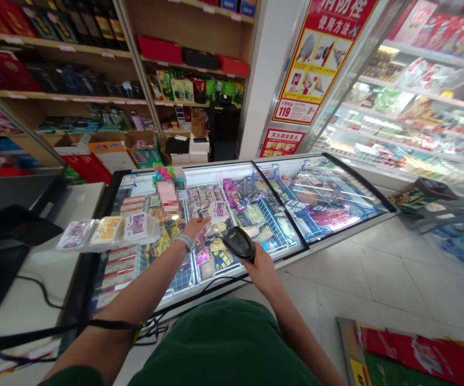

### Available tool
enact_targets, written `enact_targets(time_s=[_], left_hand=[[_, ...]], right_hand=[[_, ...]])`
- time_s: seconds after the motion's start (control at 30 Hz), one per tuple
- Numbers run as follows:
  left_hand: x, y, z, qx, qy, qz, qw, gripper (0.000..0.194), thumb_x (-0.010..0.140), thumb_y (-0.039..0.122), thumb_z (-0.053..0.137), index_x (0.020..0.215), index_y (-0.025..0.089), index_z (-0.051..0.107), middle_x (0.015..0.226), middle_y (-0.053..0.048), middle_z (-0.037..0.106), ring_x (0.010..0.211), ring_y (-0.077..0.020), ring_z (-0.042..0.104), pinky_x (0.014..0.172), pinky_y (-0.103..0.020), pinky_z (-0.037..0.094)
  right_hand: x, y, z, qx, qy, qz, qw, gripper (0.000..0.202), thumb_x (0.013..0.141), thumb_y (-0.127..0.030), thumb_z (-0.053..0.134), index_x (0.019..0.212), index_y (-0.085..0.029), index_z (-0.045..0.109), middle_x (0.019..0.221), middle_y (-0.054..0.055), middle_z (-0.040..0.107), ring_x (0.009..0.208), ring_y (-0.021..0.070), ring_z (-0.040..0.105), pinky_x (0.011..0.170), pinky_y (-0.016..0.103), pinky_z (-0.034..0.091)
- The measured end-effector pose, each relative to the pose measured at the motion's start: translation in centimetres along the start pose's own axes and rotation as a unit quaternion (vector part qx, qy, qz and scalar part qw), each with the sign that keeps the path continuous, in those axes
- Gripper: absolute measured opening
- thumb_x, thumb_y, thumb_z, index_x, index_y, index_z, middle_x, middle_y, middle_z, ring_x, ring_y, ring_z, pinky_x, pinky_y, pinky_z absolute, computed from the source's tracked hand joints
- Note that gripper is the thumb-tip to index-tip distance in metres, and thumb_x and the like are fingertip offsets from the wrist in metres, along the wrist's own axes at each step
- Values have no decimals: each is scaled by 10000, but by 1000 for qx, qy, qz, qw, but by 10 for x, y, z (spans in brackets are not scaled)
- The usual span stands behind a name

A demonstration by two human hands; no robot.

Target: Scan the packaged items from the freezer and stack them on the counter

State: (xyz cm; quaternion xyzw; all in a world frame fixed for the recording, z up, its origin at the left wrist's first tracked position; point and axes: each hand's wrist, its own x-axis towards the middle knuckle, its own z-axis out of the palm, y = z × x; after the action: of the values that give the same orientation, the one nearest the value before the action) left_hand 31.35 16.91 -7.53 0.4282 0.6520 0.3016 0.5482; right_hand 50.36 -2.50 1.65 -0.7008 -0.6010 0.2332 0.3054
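My right hand (260,268) is wrapped round the handle of a black barcode scanner (240,244), held over the front of the glass-topped freezer (251,174). My left hand (196,227), with a watch (185,241) on its wrist, reaches over the glass. Its fingers are closed at the near corner of a clear plastic pack with a purple label (218,210). To the left, similar packs stand in a row: a purple-labelled one (137,225), a yellow one (108,230) and a whitish-purple one (74,235).
A colourful trinket (163,172) with a blurred pink card lies on the glass. Black cables (155,327) run along the freezer's front left. Shelves with boxes (159,49) stand behind; a lit chiller (417,96) is at right. A red-and-green carton (412,354) sits on the floor.
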Motion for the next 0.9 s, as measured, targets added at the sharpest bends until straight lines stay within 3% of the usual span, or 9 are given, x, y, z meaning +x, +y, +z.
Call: enact_targets(time_s=[0.1, 0.2, 0.33, 0.47, 0.57, 0.73, 0.9], left_hand=[[12, 5, 17, 17, -7, -33, 999, 400, 572, 489, 797, 647, 171, 566, 568, -8, 576, 551, -146, 559, 533, -259, 391], [17, 8, 25, 25, -10, -59, 998, 342, 703, 453, 740, 734, 149, 587, 639, 5, 588, 574, -119, 557, 551, -254, 421], [17, 13, 26, 15, -23, -86, 996, 251, 878, 376, 594, 920, 129, 604, 809, -1, 615, 648, -91, 568, 605, -254, 491], [15, 15, 20, -16, -12, -90, 996, 215, 882, 338, 593, 919, 126, 601, 813, -2, 619, 651, -91, 573, 600, -247, 488], [9, 14, 8, -38, 9, -72, 997, 190, 849, 317, 625, 834, 128, 604, 730, 11, 617, 611, -91, 566, 588, -244, 462], [-12, 6, -25, -69, 29, 1, 997, 230, 662, 354, 749, 659, 156, 632, 590, -13, 619, 601, -138, 581, 580, -249, 412], [-38, -5, -63, -92, 37, 66, 993, 293, 577, 426, 779, 662, 171, 663, 595, -6, 617, 624, -144, 560, 614, -249, 422]], right_hand=[[-5, 3, -4, 10, 10, 13, 1000, 174, 835, -236, 592, 988, -175, 534, 948, 74, 613, 893, 226, 604, 753, 309, 448], [-9, 5, -7, 12, 19, 23, 999, 169, 837, -244, 592, 980, -179, 531, 943, 74, 618, 890, 228, 606, 752, 312, 451], [-11, 8, -9, 5, 25, 39, 999, 155, 840, -257, 587, 961, -179, 530, 929, 76, 626, 863, 231, 608, 738, 314, 447], [-9, 10, -7, 6, 20, 34, 999, 193, 830, -240, 591, 1001, -171, 534, 946, 80, 624, 891, 239, 608, 758, 321, 450], [-5, 8, -4, 5, 14, 26, 1000, 195, 820, -228, 598, 996, -171, 536, 945, 79, 624, 893, 234, 610, 768, 319, 455], [2, 1, 2, 5, -6, 4, 1000, 208, 808, -239, 611, 993, -173, 543, 951, 81, 630, 897, 231, 612, 767, 317, 464], [8, -7, 9, 1, -29, -18, 999, 201, 810, -241, 603, 993, -175, 551, 956, 81, 630, 903, 228, 609, 766, 315, 461]])
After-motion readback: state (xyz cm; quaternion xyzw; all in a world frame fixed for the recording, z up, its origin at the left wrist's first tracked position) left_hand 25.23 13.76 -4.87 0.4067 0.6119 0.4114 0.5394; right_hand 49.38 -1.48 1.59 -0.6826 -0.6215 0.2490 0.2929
